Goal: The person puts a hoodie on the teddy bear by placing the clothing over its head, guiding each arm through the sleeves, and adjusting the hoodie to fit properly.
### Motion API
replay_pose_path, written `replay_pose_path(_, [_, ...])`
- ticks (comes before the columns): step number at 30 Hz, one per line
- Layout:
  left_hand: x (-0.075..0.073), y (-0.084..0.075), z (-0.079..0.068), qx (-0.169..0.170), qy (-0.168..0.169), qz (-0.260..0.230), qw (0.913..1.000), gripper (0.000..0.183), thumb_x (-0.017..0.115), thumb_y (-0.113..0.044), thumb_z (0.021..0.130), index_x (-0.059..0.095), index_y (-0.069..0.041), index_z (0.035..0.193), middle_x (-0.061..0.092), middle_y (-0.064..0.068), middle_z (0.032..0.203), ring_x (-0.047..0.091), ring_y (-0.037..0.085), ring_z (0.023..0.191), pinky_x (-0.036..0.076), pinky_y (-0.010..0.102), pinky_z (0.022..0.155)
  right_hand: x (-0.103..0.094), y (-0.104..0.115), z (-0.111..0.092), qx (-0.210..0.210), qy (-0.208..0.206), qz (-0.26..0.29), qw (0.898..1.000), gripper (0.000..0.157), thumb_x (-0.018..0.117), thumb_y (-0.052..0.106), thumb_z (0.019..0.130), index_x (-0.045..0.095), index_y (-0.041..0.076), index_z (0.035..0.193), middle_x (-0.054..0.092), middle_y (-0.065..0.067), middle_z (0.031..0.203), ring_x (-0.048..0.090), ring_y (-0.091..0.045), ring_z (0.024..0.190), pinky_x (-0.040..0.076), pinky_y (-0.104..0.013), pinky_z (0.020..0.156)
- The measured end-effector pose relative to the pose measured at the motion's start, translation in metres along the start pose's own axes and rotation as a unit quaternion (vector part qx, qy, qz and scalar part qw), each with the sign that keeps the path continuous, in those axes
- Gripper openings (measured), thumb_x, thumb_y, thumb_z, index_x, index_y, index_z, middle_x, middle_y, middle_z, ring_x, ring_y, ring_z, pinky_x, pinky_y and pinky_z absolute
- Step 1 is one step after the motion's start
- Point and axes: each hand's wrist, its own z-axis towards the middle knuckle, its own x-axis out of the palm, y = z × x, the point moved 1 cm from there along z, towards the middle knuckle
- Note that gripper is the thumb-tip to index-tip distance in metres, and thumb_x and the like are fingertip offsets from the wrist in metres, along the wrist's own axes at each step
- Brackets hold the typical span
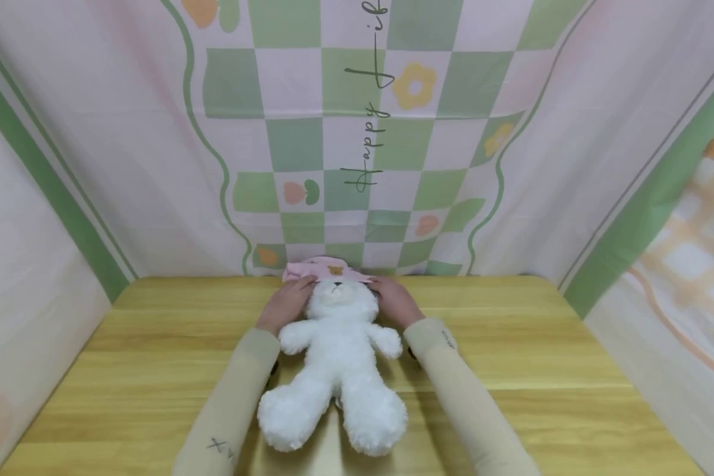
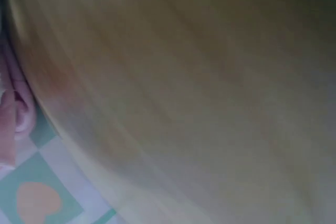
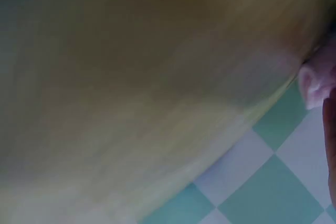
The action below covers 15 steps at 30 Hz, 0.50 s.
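White plush bear point(image 1: 340, 350) lying belly up on a wood-grain desk point(image 1: 512, 370), midway between the left and right edges, head close to the far edge, arms spread, rounded feet pointing toward the near edge. Pink cloth hat point(image 1: 318, 270) with a small brown patch point(image 1: 336, 270) at the top of the bear's head, low over the face, just above the dark nose. Left hand point(image 1: 288, 303) beside the head on the side of the desk's left edge, fingers curled and pinching the rim of the hat; right hand point(image 1: 397, 303) on the opposite side, fingers likewise gripping the rim. Fingertips partly hidden, exact placing impossible to tell. Two beige sleeves point(image 1: 226, 403) reaching in from the near edge, one on either side of the bear, dark lettering on both. Beyond the far edge, hanging cloth point(image 1: 294, 149) with green and white checks, orange and yellow flowers and the word "Happy" in script. In both wrist views, mostly blurred desk surface, with folds of pink at the margin
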Motion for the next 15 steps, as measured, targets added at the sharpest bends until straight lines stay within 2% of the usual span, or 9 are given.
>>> replay_pose_path(2, [-0.0002,-0.0003,0.0007,-0.04,-0.007,-0.056,0.9976,0.032,0.054,0.01,0.086,0.061,0.0,0.116,0.059,0.019,0.124,0.064,0.034,0.102,0.057,0.04,0.083,0.0,0.0009,0.0012,0.045,-0.018,0.059,0.997,0.021,0.055,0.005,0.093,0.07,0.002,0.108,0.069,-0.015,0.114,0.064,-0.032,0.106,0.053,-0.043,0.092])
replay_pose_path(5, [0.0013,0.0002,-0.0004,-0.102,-0.016,-0.128,0.9864,0.033,0.052,0.008,0.089,0.055,-0.003,0.119,0.055,0.023,0.125,0.064,0.039,0.092,0.057,0.045,0.071,-0.0007,0.0012,0.0017,0.1,-0.039,0.138,0.985,0.012,0.056,0.004,0.093,0.065,0.003,0.101,0.069,-0.017,0.107,0.065,-0.034,0.102,0.054,-0.045,0.088])
replay_pose_path(7, [0.0025,0.0009,-0.0018,-0.128,-0.019,-0.154,0.9795,0.033,0.052,0.004,0.091,0.052,-0.005,0.123,0.055,0.024,0.123,0.064,0.039,0.089,0.056,0.046,0.068,-0.0008,0.0002,0.0019,0.127,-0.043,0.185,0.974,0.018,0.055,0.0,0.092,0.059,0.003,0.11,0.067,-0.019,0.107,0.066,-0.035,0.1,0.055,-0.045,0.088])
replay_pose_path(9, [0.0025,0.0012,-0.0023,-0.138,-0.011,-0.167,0.9761,0.035,0.052,0.002,0.092,0.052,-0.005,0.127,0.058,0.021,0.119,0.063,0.037,0.094,0.056,0.046,0.074,-0.0009,-0.0011,0.0015,0.132,-0.04,0.212,0.967,0.025,0.055,-0.001,0.091,0.056,0.002,0.116,0.066,-0.02,0.108,0.066,-0.036,0.1,0.055,-0.046,0.088])
replay_pose_path(12, [0.0,0.0,-0.0016,-0.148,0.009,-0.178,0.9728,0.03,0.055,-0.005,0.093,0.059,-0.005,0.124,0.06,0.017,0.113,0.062,0.033,0.1,0.055,0.045,0.082,-0.0023,-0.0024,0.0009,0.112,-0.023,0.217,0.969,0.034,0.056,-0.002,0.09,0.06,0.002,0.124,0.067,-0.02,0.109,0.065,-0.034,0.099,0.055,-0.044,0.087])
replay_pose_path(15, [-0.0028,-0.0022,0.0003,-0.173,0.031,-0.193,0.9652,0.022,0.055,-0.013,0.095,0.065,-0.007,0.114,0.061,0.014,0.11,0.062,0.028,0.097,0.054,0.043,0.084,-0.0058,-0.0032,-0.0011,0.096,-0.007,0.21,0.973,0.025,0.057,0.004,0.09,0.068,0.001,0.113,0.068,-0.019,0.109,0.063,-0.032,0.099,0.054,-0.044,0.086])
